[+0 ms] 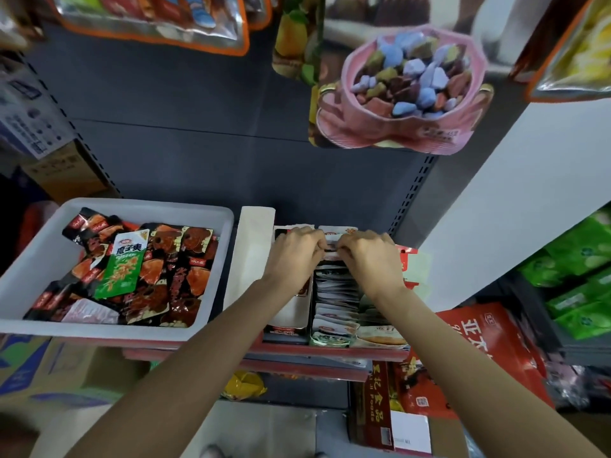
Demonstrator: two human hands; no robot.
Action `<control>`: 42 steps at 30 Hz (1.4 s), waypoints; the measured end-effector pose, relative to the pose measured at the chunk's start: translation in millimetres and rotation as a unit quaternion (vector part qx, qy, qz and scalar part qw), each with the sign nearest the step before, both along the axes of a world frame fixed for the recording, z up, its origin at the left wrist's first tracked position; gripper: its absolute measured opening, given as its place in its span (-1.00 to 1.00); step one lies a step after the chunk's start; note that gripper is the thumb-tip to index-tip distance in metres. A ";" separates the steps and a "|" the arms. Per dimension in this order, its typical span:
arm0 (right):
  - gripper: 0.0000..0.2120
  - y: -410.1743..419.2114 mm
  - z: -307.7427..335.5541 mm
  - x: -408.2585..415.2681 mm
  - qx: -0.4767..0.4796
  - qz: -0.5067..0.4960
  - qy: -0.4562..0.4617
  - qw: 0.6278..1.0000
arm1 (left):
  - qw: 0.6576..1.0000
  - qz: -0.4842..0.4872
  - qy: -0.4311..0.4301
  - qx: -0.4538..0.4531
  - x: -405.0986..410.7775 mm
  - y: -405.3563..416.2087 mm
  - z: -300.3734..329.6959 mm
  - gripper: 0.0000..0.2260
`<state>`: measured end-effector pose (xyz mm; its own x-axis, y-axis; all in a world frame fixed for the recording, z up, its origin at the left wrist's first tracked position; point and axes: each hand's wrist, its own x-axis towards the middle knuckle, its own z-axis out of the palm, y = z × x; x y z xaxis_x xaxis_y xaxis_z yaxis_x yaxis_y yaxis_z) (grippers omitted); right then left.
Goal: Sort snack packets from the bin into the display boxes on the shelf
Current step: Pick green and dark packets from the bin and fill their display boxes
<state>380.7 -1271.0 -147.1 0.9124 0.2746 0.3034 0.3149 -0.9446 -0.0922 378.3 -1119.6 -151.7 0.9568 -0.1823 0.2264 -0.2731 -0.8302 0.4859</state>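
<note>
A white plastic bin (39, 259) on the shelf at the left holds several dark red-and-black snack packets (172, 269) and one green packet (122, 266) on top. To its right stand display boxes (334, 312) filled with upright white packets. My left hand (294, 256) and my right hand (370, 256) meet over the far end of the middle box. Both pinch the top edge of a white packet (332, 244) standing in the row. The packet is mostly hidden by my fingers.
A white cardboard flap (254, 252) stands between bin and boxes. Large snack bags (400, 87) hang overhead. Red cartons (479, 342) and green packs (582, 276) sit at the right. Cardboard boxes (49, 368) lie below the shelf at the left.
</note>
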 end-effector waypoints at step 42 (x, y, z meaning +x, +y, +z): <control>-0.57 323.8 -43.4 2.0 0.163 0.084 0.419 0.889 | 0.924 0.321 0.151 -0.139 -39.4 329.5 -53.7 -0.83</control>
